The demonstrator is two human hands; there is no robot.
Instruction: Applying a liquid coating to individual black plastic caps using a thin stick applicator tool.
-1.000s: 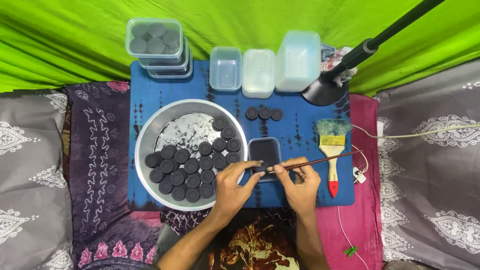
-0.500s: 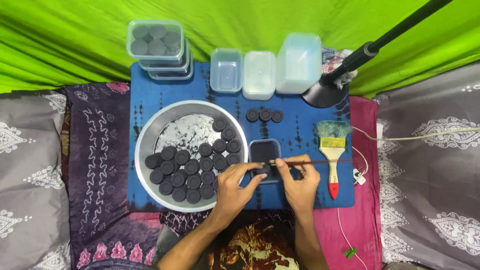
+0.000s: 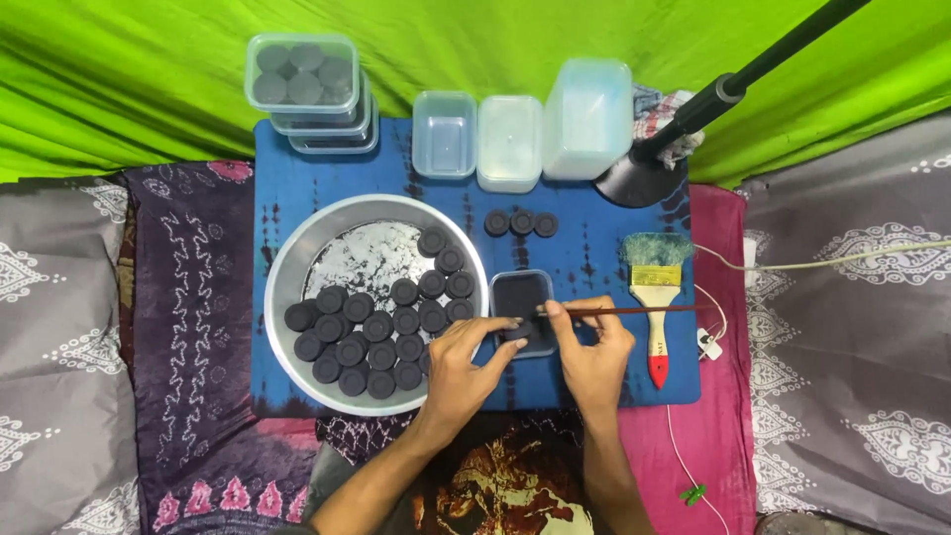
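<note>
Left grip: my left hand (image 3: 464, 359) was closed around a small black disc (image 3: 512, 330), which I held over the near edge of the small tray (image 3: 522, 294) of black powder.
Right grip: my right hand (image 3: 592, 359) pinched a thin reddish stick (image 3: 619, 311) near its tip; the stick ran away to the right of my grip, and its tip met the disc just between my two hands.
Done so far: I judged that many discs were finished, because the big metal bowl (image 3: 297, 260), just left of my left grip, held a full crowd of dark discs (image 3: 381, 325) in its near half. Beyond it, a stack of lidded boxes (image 3: 309, 89) already had discs inside.
Left to do: three loose discs (image 3: 521, 223) lay beyond my grips, past the small tray. Three clear containers (image 3: 520, 134) farther away looked empty, so I judged that the filling was not yet finished.
Other tools: a flat paintbrush (image 3: 656, 297) with a red handle lay to the right of my right grip, untouched.
Surface: everything stood on a blue patterned mat (image 3: 584, 253), not on a worktop; it lay on dark purple and pink cloths, with grey printed cushions on both sides.
Room: a bright green fabric (image 3: 475, 45) made the far wall, and a black lamp stand (image 3: 684, 129) leaned in from the right.
</note>
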